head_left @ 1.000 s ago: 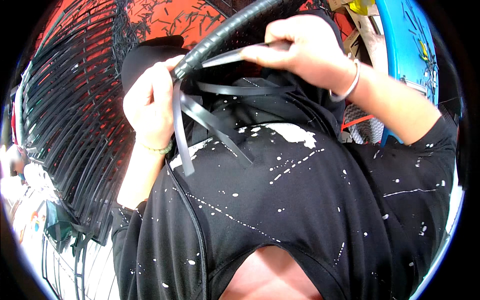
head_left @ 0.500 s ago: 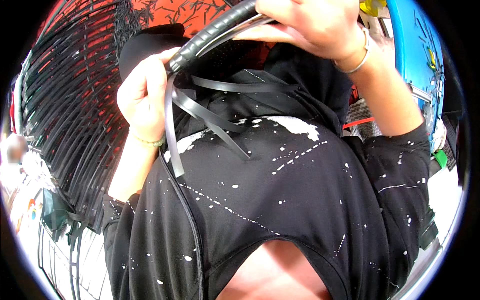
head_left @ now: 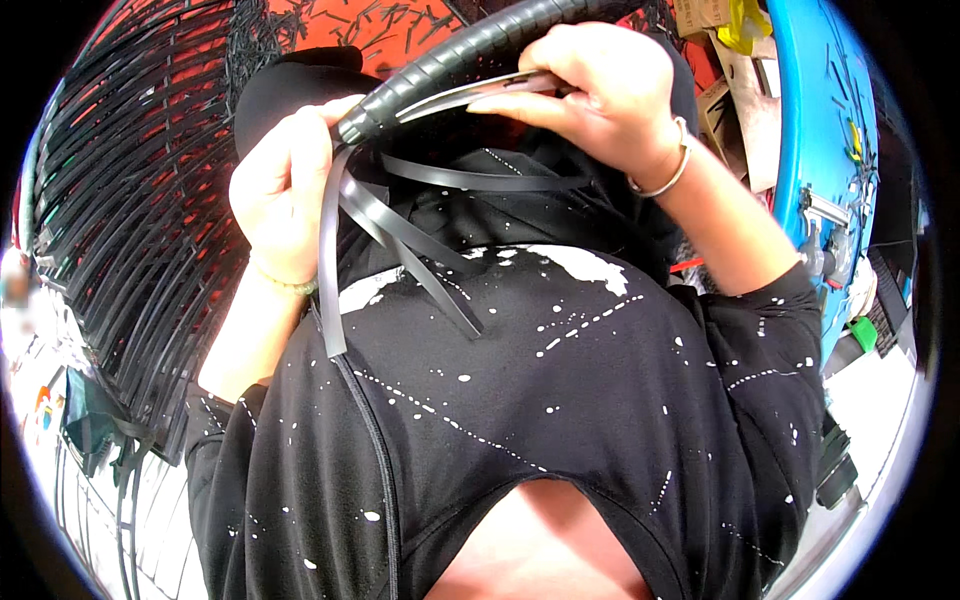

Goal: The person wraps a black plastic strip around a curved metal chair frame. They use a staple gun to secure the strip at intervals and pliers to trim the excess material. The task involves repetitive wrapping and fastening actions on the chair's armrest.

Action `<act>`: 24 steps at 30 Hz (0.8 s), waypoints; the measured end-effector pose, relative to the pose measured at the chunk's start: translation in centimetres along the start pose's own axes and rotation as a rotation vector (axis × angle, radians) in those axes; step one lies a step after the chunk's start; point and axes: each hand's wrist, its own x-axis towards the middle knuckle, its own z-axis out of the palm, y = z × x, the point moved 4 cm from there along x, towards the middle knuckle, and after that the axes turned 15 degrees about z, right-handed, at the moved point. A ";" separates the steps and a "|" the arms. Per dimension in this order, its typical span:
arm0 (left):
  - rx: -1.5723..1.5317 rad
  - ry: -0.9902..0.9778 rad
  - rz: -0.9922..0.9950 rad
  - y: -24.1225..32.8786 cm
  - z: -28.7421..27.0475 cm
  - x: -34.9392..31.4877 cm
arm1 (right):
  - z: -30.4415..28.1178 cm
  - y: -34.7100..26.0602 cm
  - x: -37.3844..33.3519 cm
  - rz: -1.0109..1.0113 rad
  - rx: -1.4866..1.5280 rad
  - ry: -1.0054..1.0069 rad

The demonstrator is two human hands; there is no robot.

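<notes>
A thick curved black piece (head_left: 440, 68), spirally wrapped in shiny flat strip, runs from the lower left up past the top edge. At its lower end my left hand (head_left: 285, 190) is closed, with thumb and fingers pinching the end. Several loose flat black strips (head_left: 333, 260) hang from there over my dark shirt. My right hand (head_left: 605, 95) is closed round a slim, pointed silver tool (head_left: 470, 93) that looks like scissors. Its tip points toward my left hand, just below the wrapped piece. The tool's handle is hidden in my palm.
A large woven frame of black strips (head_left: 130, 230) stands at the left. Small black offcuts (head_left: 365, 25) litter the red surface ahead. On the right are a blue table edge (head_left: 800, 120), cardboard (head_left: 705, 12) and a yellow bag (head_left: 742, 28).
My right hand has come down and slightly left, and the silver tool now shows more plainly beneath the wrapped piece. My left hand stays on the end.
</notes>
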 end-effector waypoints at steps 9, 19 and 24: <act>-0.064 -0.018 0.011 -0.3 -0.7 -0.4 | 1.0 -0.3 -0.5 -0.044 -0.110 0.114; -0.073 -0.028 -0.043 0.6 0.4 0.8 | 3.2 -0.6 -5.2 0.557 0.422 -0.180; -0.039 0.003 0.015 0.5 0.1 -0.2 | -0.2 -1.4 -0.7 -0.017 -0.187 0.042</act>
